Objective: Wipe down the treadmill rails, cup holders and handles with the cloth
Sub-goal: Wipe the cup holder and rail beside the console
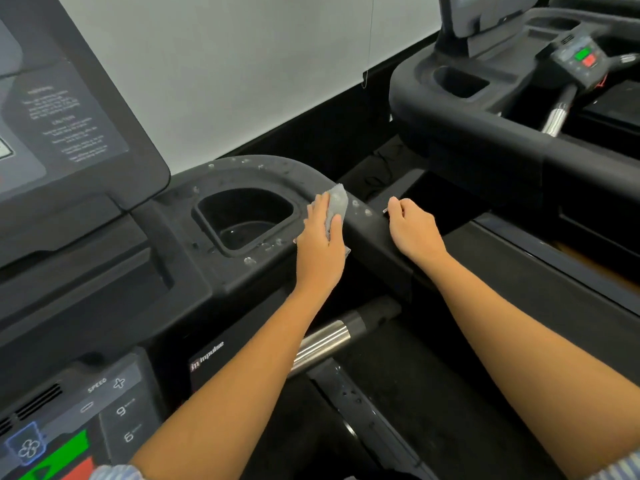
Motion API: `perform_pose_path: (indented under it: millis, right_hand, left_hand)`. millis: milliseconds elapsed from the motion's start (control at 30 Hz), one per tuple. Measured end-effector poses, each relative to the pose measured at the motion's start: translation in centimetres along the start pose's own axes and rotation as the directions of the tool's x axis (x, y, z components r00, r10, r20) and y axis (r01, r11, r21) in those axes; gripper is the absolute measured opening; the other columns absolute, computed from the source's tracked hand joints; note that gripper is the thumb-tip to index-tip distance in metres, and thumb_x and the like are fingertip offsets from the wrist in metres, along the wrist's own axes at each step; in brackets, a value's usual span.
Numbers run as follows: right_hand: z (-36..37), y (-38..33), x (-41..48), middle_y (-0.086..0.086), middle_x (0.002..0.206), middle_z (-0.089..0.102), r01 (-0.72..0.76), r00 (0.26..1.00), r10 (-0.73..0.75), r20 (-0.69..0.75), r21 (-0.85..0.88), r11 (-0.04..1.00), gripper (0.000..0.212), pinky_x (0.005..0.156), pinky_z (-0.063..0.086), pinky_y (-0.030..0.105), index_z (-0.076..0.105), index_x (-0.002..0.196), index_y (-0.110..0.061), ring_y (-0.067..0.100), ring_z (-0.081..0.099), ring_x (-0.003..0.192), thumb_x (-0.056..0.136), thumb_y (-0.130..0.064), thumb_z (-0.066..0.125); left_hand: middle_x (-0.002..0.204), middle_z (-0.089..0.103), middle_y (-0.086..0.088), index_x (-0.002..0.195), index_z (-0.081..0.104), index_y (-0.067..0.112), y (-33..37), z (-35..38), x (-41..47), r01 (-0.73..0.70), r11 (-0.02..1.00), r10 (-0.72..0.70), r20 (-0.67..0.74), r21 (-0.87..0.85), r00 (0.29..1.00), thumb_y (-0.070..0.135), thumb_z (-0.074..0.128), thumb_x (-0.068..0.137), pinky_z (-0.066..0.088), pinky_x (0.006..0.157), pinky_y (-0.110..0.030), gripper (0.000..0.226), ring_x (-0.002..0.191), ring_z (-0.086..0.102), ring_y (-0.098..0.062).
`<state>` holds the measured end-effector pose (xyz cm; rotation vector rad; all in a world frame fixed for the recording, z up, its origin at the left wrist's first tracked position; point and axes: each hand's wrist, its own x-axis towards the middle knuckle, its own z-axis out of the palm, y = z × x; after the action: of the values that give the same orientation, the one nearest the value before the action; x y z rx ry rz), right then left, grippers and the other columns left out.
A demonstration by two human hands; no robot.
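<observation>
Left hand (320, 239), fingers flat, is pressing the grey cloth (337, 204) onto the treadmill rail (367, 235), right hand (412, 232) curling over it alongside; droplets (249, 260) are dotting the cup holder (242, 209) leftward, so wiping is looking barely begun.

Grey cloth (337, 202) flat on droplet-speckled rail (372, 233)

2 treadmills, near (194, 282) and far (485, 133); 2 side rails (374, 233) (588, 174); 2 cup holders (242, 209) (459, 83); 2 chrome grips (322, 341) (556, 114); 1 grey cloth (337, 202); 2 hands, left (320, 244), right (414, 230).
</observation>
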<state>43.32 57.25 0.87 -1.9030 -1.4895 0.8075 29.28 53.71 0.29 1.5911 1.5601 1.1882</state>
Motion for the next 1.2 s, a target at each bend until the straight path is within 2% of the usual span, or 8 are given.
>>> perform_pose_path:
  millis: [167, 233, 367, 567, 733, 833, 1100, 1200]
  right_hand:
    - [0.5, 0.0, 0.1, 0.005, 0.111, 0.06, -0.058, 0.998, 0.059, 0.007, -0.088, 0.994, 0.057, 0.077, 0.033, 0.035, 0.054, 0.123, -0.017, 0.022, 0.052, 0.092, 0.098, -0.051, 0.015]
    - [0.3, -0.1, 0.2, 0.005, 0.11, 0.061, -0.089, 0.996, 0.089, -0.002, -0.037, 0.995, 0.062, 0.079, 0.034, 0.037, 0.055, 0.121, -0.018, 0.023, 0.055, 0.097, 0.096, -0.056, 0.012]
    - [0.2, -0.1, 0.1, -0.001, 0.092, 0.057, -0.101, 0.995, 0.101, -0.013, -0.029, 0.994, 0.066, 0.074, 0.032, 0.034, 0.06, 0.107, -0.018, 0.018, 0.052, 0.082, 0.095, -0.059, 0.01]
    - [0.0, -0.1, 0.0, 0.001, 0.088, 0.059, -0.093, 0.996, 0.093, 0.002, -0.061, 0.994, 0.069, 0.07, 0.031, 0.032, 0.062, 0.101, -0.015, 0.003, 0.042, 0.063, 0.095, -0.058, 0.009]
    - [0.0, -0.2, -0.1, 0.005, 0.106, 0.064, -0.057, 0.998, 0.06, 0.034, -0.085, 0.995, 0.063, 0.07, 0.031, 0.031, 0.059, 0.115, -0.017, 0.011, 0.044, 0.068, 0.098, -0.054, 0.011]
    - [-0.1, -0.3, -0.1, 0.004, 0.103, 0.062, -0.06, 0.997, 0.064, 0.048, -0.081, 0.995, 0.062, 0.071, 0.03, 0.031, 0.058, 0.117, -0.019, 0.008, 0.039, 0.063, 0.098, -0.054, 0.011]
    - [0.1, -0.2, -0.4, 0.007, 0.102, 0.064, -0.028, 0.999, 0.034, 0.04, -0.148, 0.989, 0.067, 0.068, 0.03, 0.032, 0.059, 0.112, -0.014, 0.009, 0.04, 0.061, 0.097, -0.055, 0.008]
    - [0.2, -0.1, -0.5, 0.009, 0.102, 0.065, 0.003, 1.0, 0.0, 0.014, -0.159, 0.987, 0.065, 0.068, 0.032, 0.033, 0.058, 0.115, -0.013, 0.021, 0.057, 0.079, 0.098, -0.052, 0.008]
  left_hand:
    - [0.153, 0.019, -0.011, 0.145, 0.024, 0.013, -0.8, 2.0, 2.1, -0.284, 0.899, 0.195, 0.278, 0.333, 0.941, 0.015, 0.032, 0.1, 0.012, 0.117, -0.042, 0.045, 0.143, 0.003, -0.021]
    - [0.147, 0.032, -0.013, 0.139, 0.037, 0.01, -1.1, 3.0, 2.8, -0.402, 0.802, 0.237, 0.382, 0.442, 0.893, 0.017, 0.033, 0.1, 0.014, 0.116, -0.045, 0.04, 0.141, 0.015, -0.028]
    - [0.118, 0.056, -0.009, 0.111, 0.058, 0.009, -0.7, 3.4, 4.1, -0.465, 0.744, 0.327, 0.347, 0.479, 0.879, 0.02, 0.035, 0.099, 0.031, 0.106, -0.049, 0.027, 0.119, 0.045, -0.024]
    - [0.147, 0.035, -0.011, 0.137, 0.04, 0.011, -1.3, 2.7, 6.5, -0.297, 0.677, 0.133, 0.285, 0.673, 0.949, 0.023, 0.026, 0.101, 0.015, 0.114, -0.043, 0.04, 0.138, 0.024, -0.026]
    - [0.128, 0.049, -0.013, 0.122, 0.05, 0.005, -0.8, 2.9, 4.3, -0.363, 0.792, 0.249, 0.283, 0.491, 0.926, 0.016, 0.038, 0.098, 0.029, 0.109, -0.042, 0.029, 0.124, 0.039, -0.026]
    - [0.135, 0.047, -0.009, 0.126, 0.051, 0.009, -1.3, 2.7, 3.4, -0.396, 0.811, 0.276, 0.316, 0.43, 0.908, 0.019, 0.039, 0.099, 0.023, 0.11, -0.033, 0.032, 0.129, 0.033, -0.02]
    - [0.149, 0.031, -0.009, 0.141, 0.034, 0.01, -2.2, 1.2, 6.3, -0.259, 0.781, 0.122, 0.267, 0.569, 0.956, 0.022, 0.03, 0.101, 0.011, 0.114, -0.034, 0.042, 0.14, 0.02, -0.021]
    - [0.144, 0.038, -0.013, 0.138, 0.038, 0.007, -1.6, 1.7, 4.9, -0.293, 0.802, 0.185, 0.25, 0.521, 0.95, 0.02, 0.034, 0.1, 0.017, 0.113, -0.035, 0.04, 0.137, 0.027, -0.026]
